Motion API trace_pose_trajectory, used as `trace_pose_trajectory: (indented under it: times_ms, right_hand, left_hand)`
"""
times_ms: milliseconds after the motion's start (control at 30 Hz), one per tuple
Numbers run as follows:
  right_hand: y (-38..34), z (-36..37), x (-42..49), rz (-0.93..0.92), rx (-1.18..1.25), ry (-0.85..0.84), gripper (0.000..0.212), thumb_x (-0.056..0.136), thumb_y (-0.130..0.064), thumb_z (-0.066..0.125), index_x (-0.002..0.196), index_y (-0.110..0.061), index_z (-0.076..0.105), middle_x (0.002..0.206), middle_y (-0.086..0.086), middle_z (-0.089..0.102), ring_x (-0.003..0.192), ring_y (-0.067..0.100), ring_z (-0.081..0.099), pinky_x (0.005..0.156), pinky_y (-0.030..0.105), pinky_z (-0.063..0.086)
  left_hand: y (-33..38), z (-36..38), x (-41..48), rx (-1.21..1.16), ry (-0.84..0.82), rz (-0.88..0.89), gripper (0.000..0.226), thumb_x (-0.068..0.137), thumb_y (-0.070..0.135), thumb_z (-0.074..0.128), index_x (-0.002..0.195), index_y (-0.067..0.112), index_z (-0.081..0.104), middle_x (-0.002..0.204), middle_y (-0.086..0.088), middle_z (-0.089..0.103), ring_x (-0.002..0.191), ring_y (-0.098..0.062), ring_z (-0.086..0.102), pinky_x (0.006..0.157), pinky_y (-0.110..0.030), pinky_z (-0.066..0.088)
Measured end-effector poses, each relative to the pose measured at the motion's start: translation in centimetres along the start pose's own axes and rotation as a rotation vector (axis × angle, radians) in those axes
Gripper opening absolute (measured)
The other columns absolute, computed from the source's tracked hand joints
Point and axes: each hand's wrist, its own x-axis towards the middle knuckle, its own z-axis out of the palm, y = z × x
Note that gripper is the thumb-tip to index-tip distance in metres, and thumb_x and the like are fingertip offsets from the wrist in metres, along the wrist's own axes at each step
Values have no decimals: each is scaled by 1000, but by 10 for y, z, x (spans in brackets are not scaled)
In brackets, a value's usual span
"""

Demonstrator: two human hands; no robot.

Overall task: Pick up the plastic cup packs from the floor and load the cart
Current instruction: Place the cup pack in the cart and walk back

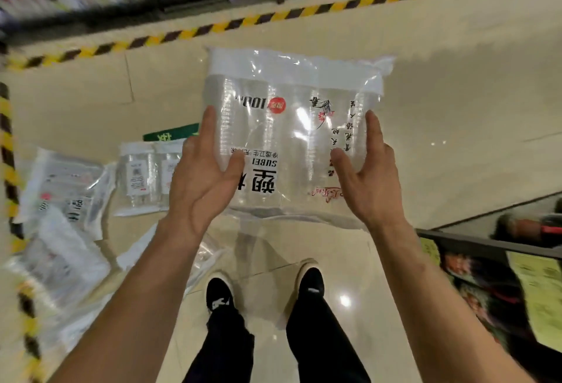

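Left grip point(206, 175) and right grip point(369, 175) each pinch a side of the cup pack point(295, 115), thumbs on its face, fingers behind. Pack sits between both grips, in the air, extending past the fingertips. Other packs point(137, 175) lie on the floor point(456, 93), left.

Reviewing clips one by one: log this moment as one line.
cup pack: off floor, held both sides | left grip: on pack | right grip: on pack | other packs: on floor, left
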Motion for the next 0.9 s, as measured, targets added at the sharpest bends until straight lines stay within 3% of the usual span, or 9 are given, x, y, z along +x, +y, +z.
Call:
trace_pose_trajectory:
  times_ms: [100,200,300,400,533,733,900]
  right_hand:
    - [-79,-91,-23,-22,-13,17,72,96,-45,51,154,-37,9,141,10,39,120,23,49,86,23,31]
    - [-144,-171,-50,-76,-33,56,70,96,-48,47,153,-39,7,139,11,39,116,27,51,83,27,34]
    - [-194,-242,-80,-127,-53,130,71,96,-51,45,154,-37,6,136,13,41,116,31,51,82,31,36]
    - [-228,-303,-116,-130,-55,234,71,96,-52,44,154,-36,5,136,15,41,118,32,49,88,36,40]
    - [-243,-365,-171,-84,-74,415,71,97,-52,42,154,-35,4,137,16,40,121,33,47,93,38,41]
    - [-230,-412,-263,82,-151,593,72,96,-54,42,154,-30,6,132,21,47,114,36,53,81,38,40]
    - [-205,-420,-353,254,-190,733,74,93,-59,41,153,-31,6,135,20,49,115,36,54,86,43,46]
  left_hand:
    - [86,-81,-32,38,78,59,72,95,44,49,153,38,7,134,-17,46,118,-31,48,85,-31,34]
    - [160,-153,-62,81,126,103,68,96,45,46,152,38,9,127,-22,49,112,-36,51,86,-38,40]
    - [228,-214,-91,144,170,191,68,96,47,43,153,34,8,122,-27,52,105,-39,53,75,-37,38]
    - [291,-257,-119,153,220,308,66,97,45,43,153,29,13,131,-25,51,115,-40,51,84,-42,43]
    - [353,-282,-157,126,228,500,61,99,45,40,153,24,19,139,-19,49,122,-38,48,92,-43,41]
    - [389,-277,-210,202,107,707,65,95,48,40,150,28,13,116,-25,60,100,-42,57,75,-41,43]
    - [402,-258,-265,249,-12,891,68,95,49,39,152,25,12,119,-24,61,105,-41,57,77,-42,43]
